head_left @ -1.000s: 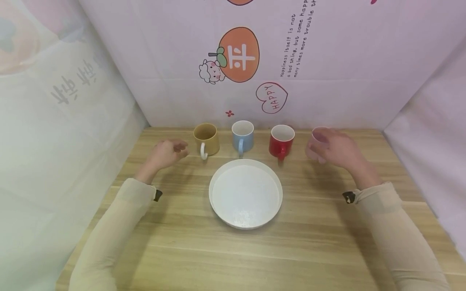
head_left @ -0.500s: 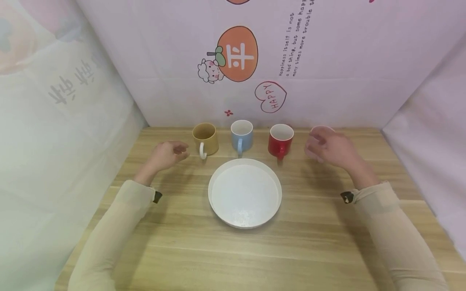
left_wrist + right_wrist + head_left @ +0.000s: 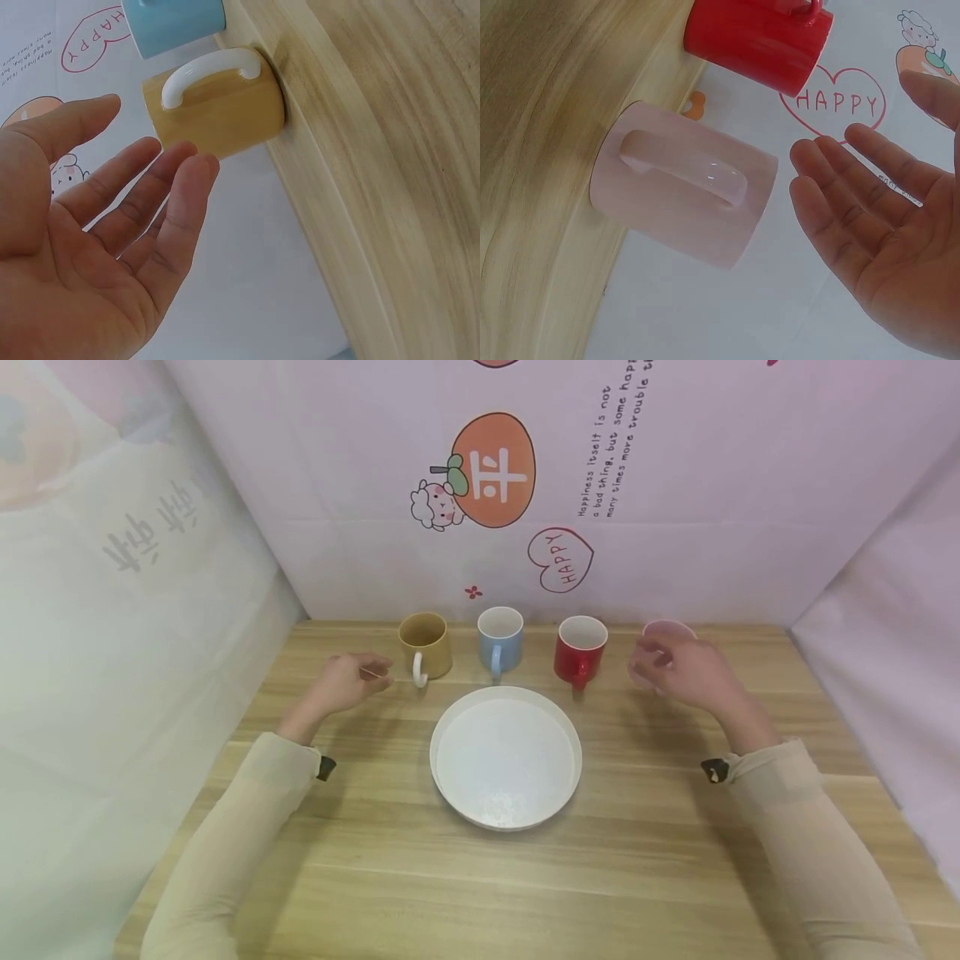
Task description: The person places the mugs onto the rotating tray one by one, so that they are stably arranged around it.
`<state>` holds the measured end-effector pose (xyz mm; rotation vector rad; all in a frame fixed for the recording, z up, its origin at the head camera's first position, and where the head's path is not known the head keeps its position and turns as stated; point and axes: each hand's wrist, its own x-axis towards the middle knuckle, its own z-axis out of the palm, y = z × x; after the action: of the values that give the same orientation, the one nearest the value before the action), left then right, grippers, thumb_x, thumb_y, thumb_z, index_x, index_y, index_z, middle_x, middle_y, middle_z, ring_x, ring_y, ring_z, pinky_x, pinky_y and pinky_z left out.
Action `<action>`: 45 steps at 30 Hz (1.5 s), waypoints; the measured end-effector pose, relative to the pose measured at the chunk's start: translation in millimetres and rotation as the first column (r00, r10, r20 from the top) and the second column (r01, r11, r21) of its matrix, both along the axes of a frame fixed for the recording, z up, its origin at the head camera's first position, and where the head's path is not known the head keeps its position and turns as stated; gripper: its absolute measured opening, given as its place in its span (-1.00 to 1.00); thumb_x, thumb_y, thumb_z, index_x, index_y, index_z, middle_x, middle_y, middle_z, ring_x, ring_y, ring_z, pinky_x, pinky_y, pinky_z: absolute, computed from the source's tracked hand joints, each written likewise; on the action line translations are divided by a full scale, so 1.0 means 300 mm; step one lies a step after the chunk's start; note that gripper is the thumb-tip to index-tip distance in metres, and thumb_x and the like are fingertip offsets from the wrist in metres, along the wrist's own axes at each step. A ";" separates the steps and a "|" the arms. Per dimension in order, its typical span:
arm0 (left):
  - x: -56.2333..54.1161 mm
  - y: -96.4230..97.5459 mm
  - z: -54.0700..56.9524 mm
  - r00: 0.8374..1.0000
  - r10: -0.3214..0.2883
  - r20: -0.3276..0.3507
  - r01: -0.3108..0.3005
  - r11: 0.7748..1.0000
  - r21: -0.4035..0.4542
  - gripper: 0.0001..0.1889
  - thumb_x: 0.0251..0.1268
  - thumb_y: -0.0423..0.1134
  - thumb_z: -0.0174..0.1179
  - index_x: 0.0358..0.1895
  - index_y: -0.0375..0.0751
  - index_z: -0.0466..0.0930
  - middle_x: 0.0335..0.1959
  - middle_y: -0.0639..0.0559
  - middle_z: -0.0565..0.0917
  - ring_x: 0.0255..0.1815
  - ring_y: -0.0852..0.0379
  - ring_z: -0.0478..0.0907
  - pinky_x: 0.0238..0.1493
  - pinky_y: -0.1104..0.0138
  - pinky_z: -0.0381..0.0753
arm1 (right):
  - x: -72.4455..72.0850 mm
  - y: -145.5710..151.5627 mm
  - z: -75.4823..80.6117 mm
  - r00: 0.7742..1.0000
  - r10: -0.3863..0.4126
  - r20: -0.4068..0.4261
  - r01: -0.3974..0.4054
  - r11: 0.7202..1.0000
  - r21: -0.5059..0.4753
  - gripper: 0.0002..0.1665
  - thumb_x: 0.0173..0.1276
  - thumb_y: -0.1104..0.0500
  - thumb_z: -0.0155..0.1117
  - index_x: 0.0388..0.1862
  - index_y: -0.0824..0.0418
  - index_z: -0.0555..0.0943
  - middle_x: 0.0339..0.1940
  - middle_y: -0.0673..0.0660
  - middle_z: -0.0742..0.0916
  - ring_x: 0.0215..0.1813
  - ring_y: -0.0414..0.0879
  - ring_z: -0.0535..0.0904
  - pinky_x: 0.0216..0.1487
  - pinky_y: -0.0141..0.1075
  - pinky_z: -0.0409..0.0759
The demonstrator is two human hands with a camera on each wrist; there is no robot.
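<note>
My left hand (image 3: 348, 682) hovers just left of a mustard-yellow mug (image 3: 435, 658) with a white handle. In the left wrist view its fingers are relaxed and spread, with nothing held, fingertips right by the mug's rim. My right hand (image 3: 693, 670) is over a pale pink mug (image 3: 682, 187), partly hiding it in the head view. The right wrist view shows the fingers loosely bent and apart from that mug's rim. Between the hands stand a light blue mug (image 3: 501, 647) and a red mug (image 3: 579, 652), upright, handles facing me.
A round white tray (image 3: 506, 760) with a low rim lies in front of the mugs on the wooden table (image 3: 450, 893). Behind the row rises a white printed cloth (image 3: 360, 560), with more cloth at the left and right sides.
Both hands stay nearly where they were. The right hand has drawn back very slightly, showing more of the pink mug's rim. The mugs and tray have not moved.
</note>
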<state>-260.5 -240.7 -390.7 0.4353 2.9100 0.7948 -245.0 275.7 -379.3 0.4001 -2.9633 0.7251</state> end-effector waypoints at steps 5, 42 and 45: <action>-0.004 0.002 -0.014 1.000 -0.008 0.006 0.008 1.000 0.010 -0.61 0.40 -0.14 0.23 0.20 -0.23 0.60 0.03 -0.20 0.74 0.02 -0.16 0.72 0.13 -0.03 0.63 | 0.003 -0.009 -0.004 1.000 -0.001 0.009 0.001 1.000 -0.016 -0.51 0.43 -0.11 0.23 0.15 0.17 0.44 0.08 0.23 0.75 -0.09 0.09 0.76 -0.05 -0.01 0.58; 0.026 0.031 -0.052 0.996 -0.041 0.075 0.034 0.995 0.098 -0.61 0.42 -0.18 0.21 0.23 -0.27 0.58 0.06 -0.18 0.72 0.07 -0.14 0.68 0.10 0.01 0.67 | -0.003 -0.043 -0.041 1.000 0.007 0.027 -0.005 0.999 -0.047 -0.57 0.44 -0.04 0.24 0.09 0.24 0.63 -0.09 0.26 0.78 -0.06 0.19 0.72 0.05 0.11 0.60; 0.027 0.033 -0.055 0.996 -0.045 0.074 0.038 0.995 0.095 -0.60 0.42 -0.18 0.22 0.23 -0.27 0.58 0.06 -0.18 0.72 0.07 -0.14 0.68 0.10 0.01 0.67 | -0.003 -0.048 -0.044 1.000 0.003 0.028 -0.002 0.999 -0.053 -0.58 0.44 -0.03 0.25 0.09 0.24 0.63 -0.10 0.26 0.78 -0.07 0.19 0.72 0.05 0.11 0.60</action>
<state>-252.5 -230.9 -407.3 0.4620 2.7931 0.9239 -245.8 261.4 -392.4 0.3935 -2.9628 0.8139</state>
